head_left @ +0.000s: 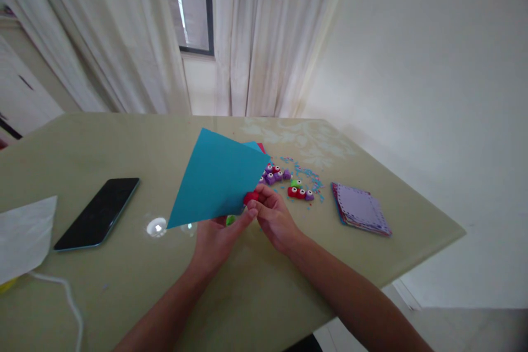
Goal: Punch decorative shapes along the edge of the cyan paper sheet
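Note:
A blue sheet of paper (218, 179) is held up tilted above the table. My left hand (214, 239) is closed on its lower edge, the fingers partly hidden behind the sheet. By the left thumb a bit of a green thing (231, 220) shows; I cannot tell whether that hand touches it. My right hand (274, 217) pinches a small red paper punch (251, 198) at the sheet's lower right corner. Beyond that hand sit several small purple and red punches with eye-like tops (278, 175), and nearer ones in red (296, 192) and green (295, 182).
Tiny blue and pink paper bits (311, 176) are scattered at the right. A stack of paper squares with punched edges (363, 209) lies near the right table edge. To the left are a black phone (99, 213), a white sheet (27, 236) and a white cable (70, 291).

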Available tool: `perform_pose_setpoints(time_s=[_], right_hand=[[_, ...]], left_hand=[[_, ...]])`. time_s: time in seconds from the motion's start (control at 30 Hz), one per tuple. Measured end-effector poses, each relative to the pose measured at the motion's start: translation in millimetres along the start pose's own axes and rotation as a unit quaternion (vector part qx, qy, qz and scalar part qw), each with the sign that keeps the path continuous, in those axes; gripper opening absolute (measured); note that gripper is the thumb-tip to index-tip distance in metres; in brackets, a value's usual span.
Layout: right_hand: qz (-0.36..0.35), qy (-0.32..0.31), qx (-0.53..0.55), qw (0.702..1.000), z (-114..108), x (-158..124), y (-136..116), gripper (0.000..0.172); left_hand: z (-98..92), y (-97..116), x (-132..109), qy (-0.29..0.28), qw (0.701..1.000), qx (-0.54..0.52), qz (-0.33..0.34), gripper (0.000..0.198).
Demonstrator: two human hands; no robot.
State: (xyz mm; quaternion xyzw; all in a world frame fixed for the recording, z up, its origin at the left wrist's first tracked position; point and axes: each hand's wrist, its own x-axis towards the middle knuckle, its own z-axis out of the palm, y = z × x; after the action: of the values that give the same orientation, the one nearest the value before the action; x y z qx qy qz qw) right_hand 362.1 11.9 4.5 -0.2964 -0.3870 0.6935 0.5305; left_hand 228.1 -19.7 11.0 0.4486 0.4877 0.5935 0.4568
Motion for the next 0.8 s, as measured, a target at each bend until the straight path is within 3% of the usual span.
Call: perform_pose_setpoints(time_s=[0.1,0.23,0.4,0.57,0.8], right_hand=[[-0.005,-0.003,-0.001,1.0,-0.1,0.0,-0.7,0.039],[-0.004,-0.001,0.002,1.0,-1.1,1.6,-0.9,0.043],[0.031,-0.015,0.024,0.999,-3.0,2.9,-2.6,0.046],[0.057,-0.016,0.044,0.997,-3.9,4.1,-3.7,0.045],[0.035,-0.003,0.034,0.999,-3.7,5.6,1.8,0.042]], left_hand=[[-7.3,-2.7,1.8,0.015,0.999,0.039,-0.001,0.046],[-13.9,-5.7,1.8,0.078,0.994,0.068,-0.019,0.043],[-14.6,-7.3,1.9,0.118,0.99,0.073,-0.019,0.044],[-13.3,-8.8,2.9,0.12,0.992,0.041,-0.001,0.051],[-14.3,-9.4,2.1,0.118,0.991,0.057,-0.012,0.047]])
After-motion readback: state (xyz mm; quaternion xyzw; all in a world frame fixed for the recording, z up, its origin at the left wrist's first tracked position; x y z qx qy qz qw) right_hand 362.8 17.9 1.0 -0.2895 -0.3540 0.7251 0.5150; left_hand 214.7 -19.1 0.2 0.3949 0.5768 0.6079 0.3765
